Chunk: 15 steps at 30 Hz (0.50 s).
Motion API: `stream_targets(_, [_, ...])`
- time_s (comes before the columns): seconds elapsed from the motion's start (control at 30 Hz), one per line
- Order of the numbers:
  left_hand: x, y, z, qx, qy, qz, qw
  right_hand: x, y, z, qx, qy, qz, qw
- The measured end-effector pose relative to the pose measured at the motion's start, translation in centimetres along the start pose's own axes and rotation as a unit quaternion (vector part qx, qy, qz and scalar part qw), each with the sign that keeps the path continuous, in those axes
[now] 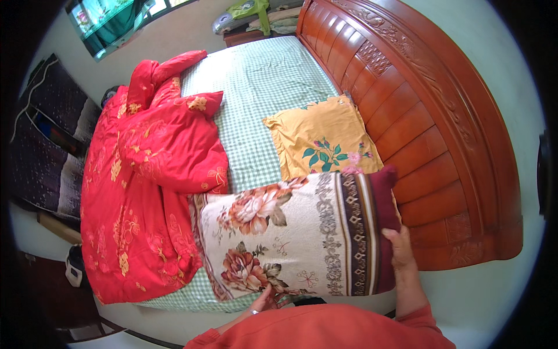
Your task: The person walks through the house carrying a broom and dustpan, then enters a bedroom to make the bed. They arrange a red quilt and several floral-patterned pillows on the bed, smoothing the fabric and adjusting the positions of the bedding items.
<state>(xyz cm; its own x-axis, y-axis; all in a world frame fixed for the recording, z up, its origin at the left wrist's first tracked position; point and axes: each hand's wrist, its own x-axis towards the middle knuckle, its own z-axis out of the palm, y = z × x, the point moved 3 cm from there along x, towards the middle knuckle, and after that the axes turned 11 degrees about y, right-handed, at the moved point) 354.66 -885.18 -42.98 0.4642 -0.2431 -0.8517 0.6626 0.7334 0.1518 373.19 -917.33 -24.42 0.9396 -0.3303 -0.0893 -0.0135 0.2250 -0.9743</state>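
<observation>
A pillow in a cream flowered cover with brown bands and a maroon end (301, 244) lies across the near side of the bed. My left hand (267, 301) touches its near long edge, the fingers partly hidden beneath it. At the maroon end, my right hand (399, 246) grips the edge with the thumb on top. Partly under this pillow, against the headboard, is a yellow flowered pillow or cloth (322, 131). A red quilt with gold patterns (148, 174) is bunched on the left over a green-checked sheet (257, 83).
The carved wooden headboard (414, 126) curves along the right. Beyond the bed, a bedside cabinet (237, 38) bears folded bedding and a green garment (250, 9). A teal curtain (111, 26) hangs at the window, and a dark patterned cloth (48, 144) covers something at left.
</observation>
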Motion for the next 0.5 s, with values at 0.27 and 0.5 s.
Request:
stream_targets(0.27, [-3.5,12.5,13.4,0.072,-0.213,0.193,0.955,-2.5,-4.2,-4.1,0.151,0.166,0.065,0.972])
stream_targets(0.5, [8.1,17.8,14.2,0.047,-0.167,0.161,0.972,-6.2,10.7,-6.9,0.251,0.123,0.196,0.940])
